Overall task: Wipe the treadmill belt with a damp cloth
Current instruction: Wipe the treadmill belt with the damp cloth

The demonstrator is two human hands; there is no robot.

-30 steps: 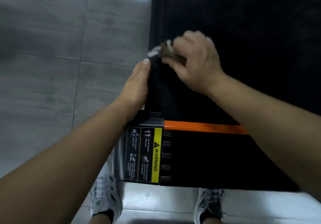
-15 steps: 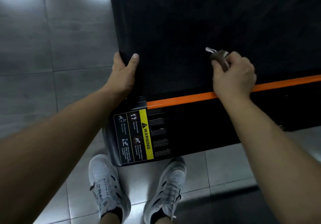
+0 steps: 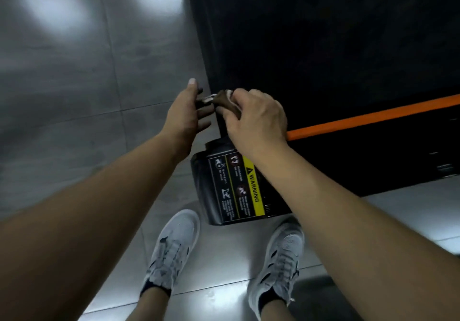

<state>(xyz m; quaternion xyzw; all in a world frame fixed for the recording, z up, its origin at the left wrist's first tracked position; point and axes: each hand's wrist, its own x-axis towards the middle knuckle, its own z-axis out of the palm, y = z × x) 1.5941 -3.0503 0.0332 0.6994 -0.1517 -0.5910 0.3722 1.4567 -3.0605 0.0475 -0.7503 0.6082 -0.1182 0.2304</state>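
Observation:
The black treadmill belt [image 3: 323,46] fills the upper right, ending at an orange strip [image 3: 373,119] above the rear cover. My right hand [image 3: 256,116] is closed around a bunched brown-and-white cloth [image 3: 224,99] and presses it at the belt's left edge, near the rear corner. My left hand [image 3: 186,114] hovers just left of that edge over the floor, fingers spread and reaching towards the cloth's tip; I cannot tell whether they touch it.
A yellow-and-black warning label [image 3: 236,188] covers the treadmill's rear left corner. My two grey sneakers [image 3: 171,251] [image 3: 281,263] stand on the glossy grey tiled floor [image 3: 74,96] right behind it.
My right hand has slid the cloth left across the belt to its left edge. My left hand has let go of the treadmill's edge and opened.

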